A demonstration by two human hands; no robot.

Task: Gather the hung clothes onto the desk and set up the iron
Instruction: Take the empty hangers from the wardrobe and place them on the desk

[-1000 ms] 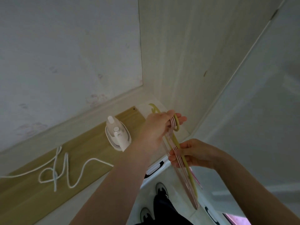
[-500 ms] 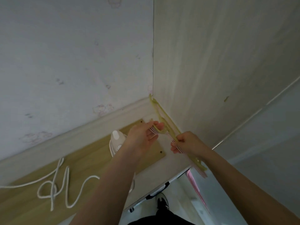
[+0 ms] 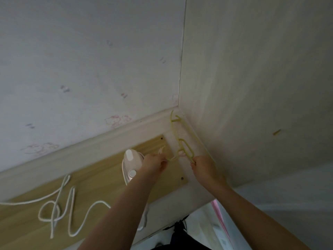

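Observation:
A bundle of yellow and pink plastic hangers (image 3: 182,141) lies flat in the desk's far right corner, against the wall. My left hand (image 3: 155,164) grips the hook end of the bundle. My right hand (image 3: 203,167) pinches the body of the hangers near the right wall. A white iron (image 3: 132,166) stands on the wooden desk (image 3: 100,181) just left of my left hand, partly hidden by my forearm. Its white cord (image 3: 59,212) lies in loops on the desk to the left. No clothes are in view.
Two walls (image 3: 252,87) meet behind the desk corner. A pale raised ledge (image 3: 90,148) runs along the desk's back edge. A pink strip (image 3: 219,217) hangs below the desk's right end. The floor and my dark clothing show at the bottom.
Both hands carried the hangers from mid-air forward and down into the desk corner, where the bundle now lies flat. The view tilted up towards the walls.

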